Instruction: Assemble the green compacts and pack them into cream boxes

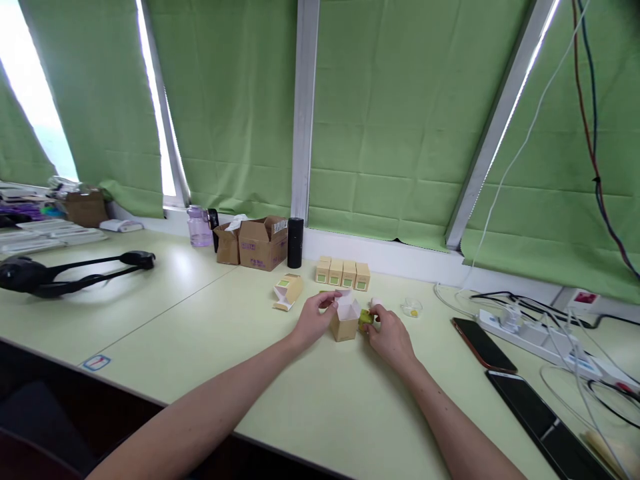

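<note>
My left hand (314, 319) grips the left side of a small tan carton (345, 323) that stands on the table with its top flaps open. My right hand (389, 331) pinches a small yellow-green object (365, 319) right beside the carton's right side. Another small carton (287, 292) lies on its side with an open flap to the left. A row of several closed small cartons (343, 273) stands behind, near the window ledge. A tiny clear lid with a yellow bit (413, 309) lies right of my right hand.
Brown cardboard boxes (263, 242), a black cylinder (295, 243) and a clear bottle (199, 227) stand at the back. A black headset (60, 273) lies far left. Phones (483, 343), a tablet (547, 417), a power strip (537, 333) and cables fill the right side.
</note>
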